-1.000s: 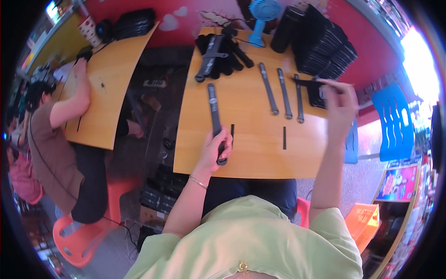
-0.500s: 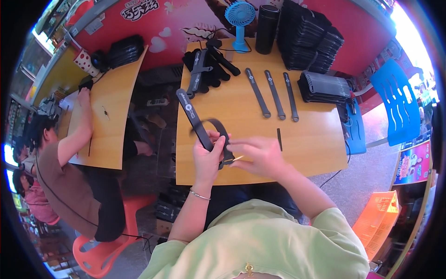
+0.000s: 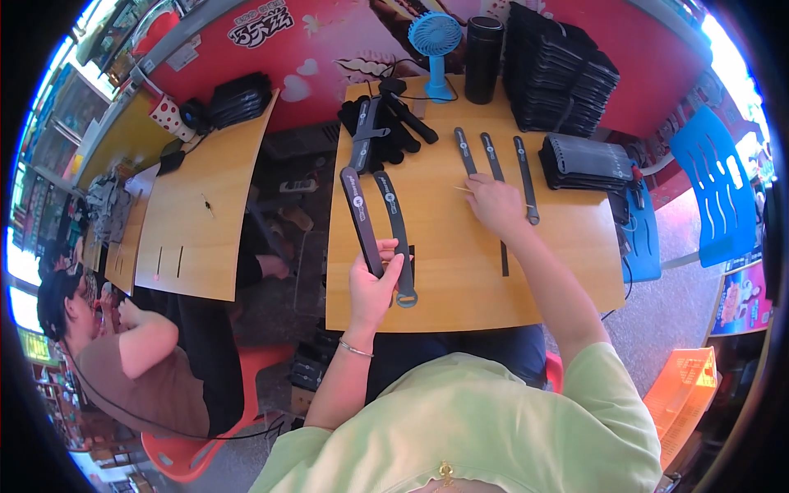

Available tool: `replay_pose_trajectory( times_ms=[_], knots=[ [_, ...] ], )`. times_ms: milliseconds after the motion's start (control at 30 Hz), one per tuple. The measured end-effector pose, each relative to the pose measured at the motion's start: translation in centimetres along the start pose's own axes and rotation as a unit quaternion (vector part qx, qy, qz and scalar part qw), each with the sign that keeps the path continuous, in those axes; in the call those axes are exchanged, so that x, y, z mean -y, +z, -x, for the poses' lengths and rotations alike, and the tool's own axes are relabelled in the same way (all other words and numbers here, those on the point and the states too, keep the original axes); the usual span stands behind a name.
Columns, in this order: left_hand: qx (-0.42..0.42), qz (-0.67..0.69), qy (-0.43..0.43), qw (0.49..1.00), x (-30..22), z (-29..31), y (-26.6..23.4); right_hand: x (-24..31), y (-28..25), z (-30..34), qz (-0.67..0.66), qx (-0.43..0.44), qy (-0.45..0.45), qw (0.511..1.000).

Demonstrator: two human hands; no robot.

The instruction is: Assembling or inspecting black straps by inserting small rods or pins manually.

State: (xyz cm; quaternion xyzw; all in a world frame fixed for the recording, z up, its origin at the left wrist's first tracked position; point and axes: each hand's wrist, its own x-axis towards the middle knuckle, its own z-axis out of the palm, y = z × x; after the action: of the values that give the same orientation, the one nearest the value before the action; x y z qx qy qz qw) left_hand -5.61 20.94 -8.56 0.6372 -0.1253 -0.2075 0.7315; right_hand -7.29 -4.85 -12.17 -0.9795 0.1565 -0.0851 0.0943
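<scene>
My left hand [image 3: 376, 287] is closed on black hook-and-loop straps with pale printing. One strap [image 3: 360, 220] rises from between its thumb and fingers. Beside it, a second strap [image 3: 394, 215] hangs with its slotted end [image 3: 406, 297] below the thumb. My right hand [image 3: 496, 205] reaches over the table, fingers bent at the middle strap [image 3: 491, 154] of three lying side by side. A thin pale stick [image 3: 462, 189] pokes out from those fingers, which hide its middle. The left strap [image 3: 465, 152] and the right strap [image 3: 526, 181] lie to either side.
Beyond the straps are a strapped bundle of black rolls [image 3: 393, 131], a blue fan [image 3: 436, 53] and a black bottle [image 3: 483, 59]. Stacked black packages [image 3: 559, 70] and a smaller pile [image 3: 588, 164] stand right. A dark strip [image 3: 505, 259] lies near my right forearm. Another person [image 3: 140, 353] sits left.
My right hand has moved from beside my left hand out to the straps on the table. The curled strap in my left hand now hangs straighter. The seated person's arm has drawn back.
</scene>
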Motion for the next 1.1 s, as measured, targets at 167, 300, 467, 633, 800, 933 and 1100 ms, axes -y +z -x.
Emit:
replay_pose_trajectory(
  times_ms=[167,300,467,633,800,933,1100],
  knots=[
    [0.004,-0.026,-0.003,1.000,0.1,-1.2,0.3,0.2,-0.5,1.2,-0.032,-0.027,0.006,0.999],
    [0.032,-0.021,0.022,0.999,0.5,-2.6,0.9,1.1,-1.8,1.1,-0.107,-0.062,0.018,0.992],
    [0.084,-0.022,0.001,0.996,0.7,-4.4,2.7,4.1,-5.4,1.0,-0.559,0.111,0.103,0.816],
    [0.106,-0.016,-0.012,0.994,1.1,-6.1,3.6,3.9,-4.7,-0.5,-0.557,0.123,0.119,0.813],
    [0.113,-0.038,-0.008,0.993,1.8,-7.7,3.8,2.7,-2.8,-2.1,-0.512,0.149,0.119,0.837],
    [0.050,0.018,0.008,0.999,2.4,-8.0,2.9,1.4,-1.7,-4.9,-0.496,0.084,0.153,0.851],
    [0.031,0.070,-0.023,0.997,2.4,-6.6,0.4,-1.4,1.8,-7.9,-0.386,0.049,0.169,0.905]
  ],
)
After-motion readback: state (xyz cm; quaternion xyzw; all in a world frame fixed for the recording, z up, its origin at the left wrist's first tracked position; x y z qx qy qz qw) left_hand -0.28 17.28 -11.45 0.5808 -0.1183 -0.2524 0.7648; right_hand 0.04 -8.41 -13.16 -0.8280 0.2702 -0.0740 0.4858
